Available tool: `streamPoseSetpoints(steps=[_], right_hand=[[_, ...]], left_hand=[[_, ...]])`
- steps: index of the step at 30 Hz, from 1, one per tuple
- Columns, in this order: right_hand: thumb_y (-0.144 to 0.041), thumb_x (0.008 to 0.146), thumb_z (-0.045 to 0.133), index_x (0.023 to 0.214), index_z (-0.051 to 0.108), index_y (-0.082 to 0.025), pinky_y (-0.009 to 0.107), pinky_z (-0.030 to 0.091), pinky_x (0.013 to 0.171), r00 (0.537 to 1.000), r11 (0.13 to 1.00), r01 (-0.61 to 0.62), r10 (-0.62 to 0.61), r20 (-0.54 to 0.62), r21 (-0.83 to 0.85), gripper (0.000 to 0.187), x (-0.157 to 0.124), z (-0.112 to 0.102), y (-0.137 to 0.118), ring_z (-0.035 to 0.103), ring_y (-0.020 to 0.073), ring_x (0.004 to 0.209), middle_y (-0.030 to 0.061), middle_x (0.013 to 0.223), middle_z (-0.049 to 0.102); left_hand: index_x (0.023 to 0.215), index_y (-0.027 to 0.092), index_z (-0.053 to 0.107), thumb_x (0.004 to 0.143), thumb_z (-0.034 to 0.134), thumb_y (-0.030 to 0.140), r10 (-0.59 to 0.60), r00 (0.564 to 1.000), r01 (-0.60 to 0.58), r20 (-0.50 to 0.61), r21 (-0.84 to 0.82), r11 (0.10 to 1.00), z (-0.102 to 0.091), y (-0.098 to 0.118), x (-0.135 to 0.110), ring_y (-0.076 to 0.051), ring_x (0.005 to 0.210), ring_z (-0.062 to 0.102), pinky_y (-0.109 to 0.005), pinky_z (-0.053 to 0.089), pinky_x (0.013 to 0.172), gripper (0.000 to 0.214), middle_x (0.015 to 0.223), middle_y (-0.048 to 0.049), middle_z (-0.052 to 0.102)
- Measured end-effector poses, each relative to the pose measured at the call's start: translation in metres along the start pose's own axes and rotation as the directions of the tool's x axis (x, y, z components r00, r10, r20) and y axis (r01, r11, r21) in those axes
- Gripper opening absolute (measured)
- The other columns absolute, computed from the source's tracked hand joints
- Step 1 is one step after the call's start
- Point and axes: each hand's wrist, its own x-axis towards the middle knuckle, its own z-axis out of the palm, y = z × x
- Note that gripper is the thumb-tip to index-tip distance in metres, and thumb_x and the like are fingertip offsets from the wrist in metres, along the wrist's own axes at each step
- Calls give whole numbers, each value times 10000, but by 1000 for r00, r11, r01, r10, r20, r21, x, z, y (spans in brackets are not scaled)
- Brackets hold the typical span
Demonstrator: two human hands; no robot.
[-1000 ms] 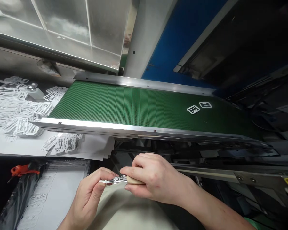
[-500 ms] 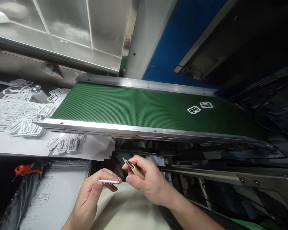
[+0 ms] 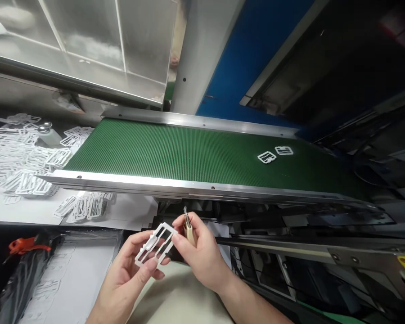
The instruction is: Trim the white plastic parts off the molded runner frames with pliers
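Between thumb and fingers, my left hand (image 3: 131, 261) holds a white plastic frame (image 3: 164, 230) with slotted openings, its face tilted toward me. My right hand (image 3: 202, 252) is closed around a small cutting tool with beige handles (image 3: 189, 234), which look like nippers; the metal jaws point up and away. The right thumb touches the upper right corner of the frame. Past both hands runs a green conveyor belt (image 3: 162, 153), where two similar white frames (image 3: 266, 157) lie toward the right.
Many white frames (image 3: 16, 157) are heaped at the left, around a small bottle with a metal top (image 3: 49, 133). Smaller stacks (image 3: 87, 206) lie on white paper by the belt's metal rail (image 3: 138, 185). An orange-handled tool (image 3: 29, 245) rests beside a plastic-lined box (image 3: 77, 270) of frames.
The frame in my left hand has turned from edge-on to face-up toward me. My right hand has come in to touch it, and the tool now points more upright.
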Motion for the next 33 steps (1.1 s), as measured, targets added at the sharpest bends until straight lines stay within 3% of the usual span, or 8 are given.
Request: streamPoseSetpoints(steps=[4, 9, 13, 19, 24, 30, 33], right_hand=[[-439, 952, 785, 1174, 661, -214, 285, 459, 776, 999, 986, -43, 44, -3, 159, 340, 9, -5, 13, 523, 133, 820, -22, 960, 590], [-411, 870, 840, 1079, 652, -182, 279, 410, 691, 970, 897, -243, 226, 90, 369, 363, 11, 3, 24, 479, 113, 723, -27, 875, 581], [-442, 803, 924, 1043, 669, -170, 267, 402, 678, 950, 845, -312, 277, 143, 435, 443, 7, 5, 24, 463, 108, 713, -37, 823, 555], [-492, 816, 968, 1048, 697, -186, 275, 418, 715, 990, 842, -141, 113, 85, 521, 470, 2, -4, 22, 495, 112, 740, -23, 868, 581], [-499, 880, 925, 1033, 702, -194, 285, 399, 710, 995, 884, -20, -27, 93, 467, 407, -6, -9, 15, 512, 131, 761, -8, 861, 609], [-506, 901, 897, 1042, 706, -195, 280, 408, 714, 997, 893, -29, -8, 79, 450, 391, -10, -11, 10, 508, 130, 768, -8, 873, 596], [-512, 886, 910, 1038, 713, -199, 267, 429, 718, 999, 884, -37, 23, 36, 465, 399, -9, -10, 10, 522, 123, 754, -13, 859, 604]], left_hand=[[1346, 358, 749, 737, 1038, 414, 20, 998, -28, -57, -153, 988, 10, 6, -4, -221, 946, 824, -288, 707, 880, 676, 1237, -49, 799], [1210, 370, 841, 684, 1063, 377, 94, 994, -100, -62, -108, 989, 13, 4, 0, -199, 987, 778, -260, 700, 868, 572, 1350, -42, 701], [1191, 377, 841, 722, 1036, 362, 197, 980, -199, -30, -64, 978, 8, 0, 4, -239, 1059, 778, -257, 711, 799, 508, 1360, -46, 650], [1400, 371, 708, 837, 971, 381, 127, 992, -126, -25, 30, 992, -9, -15, 10, -228, 1186, 777, -239, 670, 997, 621, 1352, -58, 785], [1392, 312, 695, 827, 974, 402, 106, 994, -104, -39, 50, 993, -17, -28, 14, -220, 1069, 790, -213, 681, 891, 636, 1226, -67, 814], [1408, 303, 679, 833, 969, 428, 79, 996, -76, -35, 78, 994, -14, -26, 13, -190, 1028, 767, -192, 661, 897, 656, 1244, -66, 803], [1374, 295, 700, 808, 982, 454, 71, 995, -64, -71, 103, 993, -13, -25, 13, -190, 989, 758, -192, 663, 876, 653, 1157, -55, 800]])
